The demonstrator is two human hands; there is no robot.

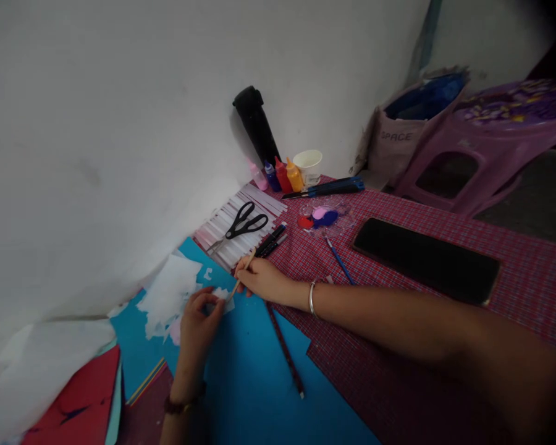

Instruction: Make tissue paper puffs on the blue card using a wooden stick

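Note:
My right hand (262, 279) is closed around a thin wooden stick (241, 277), its lower tip resting on a small white paper piece (222, 295). My left hand (200, 321) pinches that paper piece against the blue paper sheet (254, 383). A silver bangle sits on my right wrist. Loose white paper scraps (169, 296) lie just left of my hands. A dark red pencil (285, 349) lies on the blue sheet below my right wrist.
Black scissors (245, 224) rest on striped paper strips. Black pens (271, 241), paint bottles (278, 176), a white cup (308, 165), a paint palette (322, 217), a blue brush (339, 261), a black flat case (426, 259), a black bottle (257, 127), a purple stool (486, 142), red paper (81, 402).

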